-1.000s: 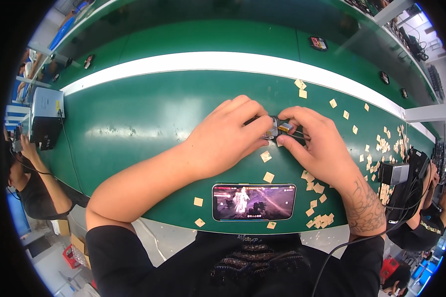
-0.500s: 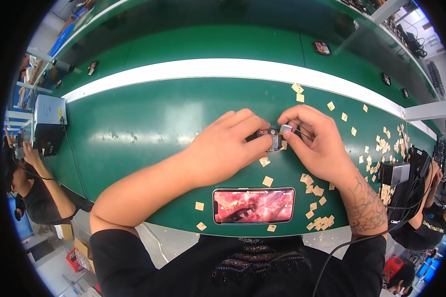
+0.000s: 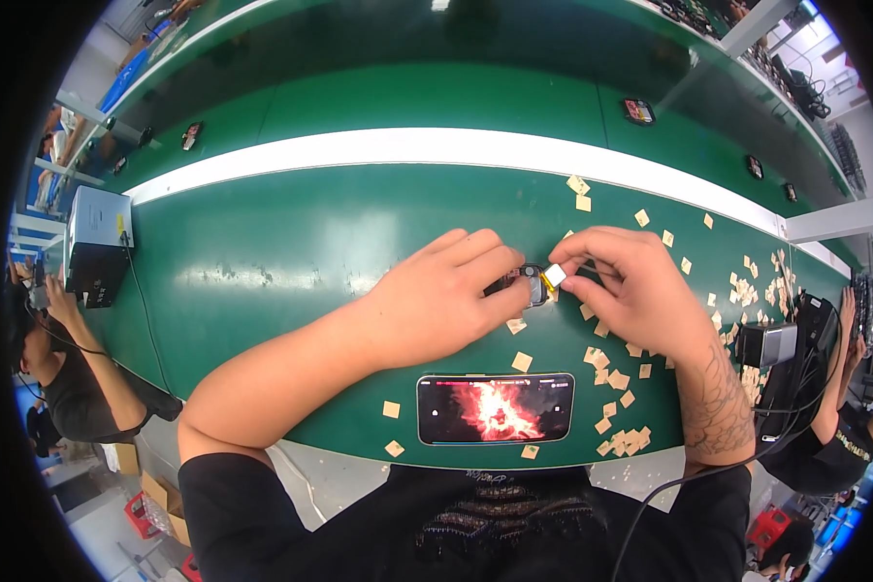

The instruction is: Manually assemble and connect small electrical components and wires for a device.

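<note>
My left hand (image 3: 456, 286) is closed on a small dark electronic device housing (image 3: 533, 290), holding it just above or against the green bench; its left part is hidden by my fingers. To its right, my right hand (image 3: 626, 286) pinches a small silver battery pack (image 3: 556, 276) with a yellow edge between thumb and fingertips. The battery is tilted and sits right at the housing's upper right side; whether the two touch I cannot tell. Thin wires run near the fingers of my right hand.
A lit phone (image 3: 495, 409) lies before me. Pale paper squares (image 3: 606, 378) are scattered over the right of the green bench (image 3: 233, 233). A grey-black box (image 3: 99, 242) stands left, a dark device (image 3: 766, 343) right. Co-workers sit at both sides; small units (image 3: 638, 111) lie beyond the white ledge.
My right hand has turned the battery, so its pale face and yellow edge now show at the housing. My left hand keeps its hold. The phone's picture has changed.
</note>
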{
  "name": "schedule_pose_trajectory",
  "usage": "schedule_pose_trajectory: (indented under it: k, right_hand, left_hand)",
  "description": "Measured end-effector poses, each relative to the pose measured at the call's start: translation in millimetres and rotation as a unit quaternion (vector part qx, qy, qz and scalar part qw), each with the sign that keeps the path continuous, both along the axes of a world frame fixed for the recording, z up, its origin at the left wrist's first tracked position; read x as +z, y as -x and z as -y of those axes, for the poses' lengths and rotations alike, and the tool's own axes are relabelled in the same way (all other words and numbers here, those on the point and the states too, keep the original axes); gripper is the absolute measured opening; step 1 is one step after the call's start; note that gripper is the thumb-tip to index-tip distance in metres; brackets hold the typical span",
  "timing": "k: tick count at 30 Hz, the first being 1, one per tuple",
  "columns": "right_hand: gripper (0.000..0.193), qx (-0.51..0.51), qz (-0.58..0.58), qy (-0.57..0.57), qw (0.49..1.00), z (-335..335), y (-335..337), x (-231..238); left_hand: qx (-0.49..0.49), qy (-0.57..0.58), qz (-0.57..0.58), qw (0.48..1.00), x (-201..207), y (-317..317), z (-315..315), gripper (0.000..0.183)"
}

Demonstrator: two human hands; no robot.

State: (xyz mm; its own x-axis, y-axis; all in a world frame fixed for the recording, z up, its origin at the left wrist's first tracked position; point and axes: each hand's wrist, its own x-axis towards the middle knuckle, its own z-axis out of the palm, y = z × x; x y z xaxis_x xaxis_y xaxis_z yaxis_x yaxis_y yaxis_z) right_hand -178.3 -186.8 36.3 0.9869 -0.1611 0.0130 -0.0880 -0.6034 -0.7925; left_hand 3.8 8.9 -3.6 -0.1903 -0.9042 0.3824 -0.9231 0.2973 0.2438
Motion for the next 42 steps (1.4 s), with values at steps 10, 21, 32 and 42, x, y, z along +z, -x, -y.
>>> schedule_pose_trajectory:
  k: [10,21,32,42]
  right_hand:
    - [0.023,-0.022,0.037,0.134,0.990,-27.2,1.1,-10.9]
    - [0.024,-0.047,0.029,0.143,0.988,-38.5,4.5,-12.9]
    - [0.024,-0.091,0.022,0.044,0.995,-35.6,-1.1,-14.9]
    - [0.022,-0.134,0.058,-0.064,0.987,-39.4,11.4,-40.9]
  left_hand:
    - [0.010,-0.022,-0.066,0.998,-0.2,0.0,2.1,0.032]
    - [0.026,-0.020,-0.106,0.994,3.3,4.8,2.7,0.040]
    - [0.050,-0.021,-0.135,0.989,2.2,2.6,5.9,0.042]
    - [0.026,-0.013,-0.139,0.990,-15.3,14.5,3.6,0.042]
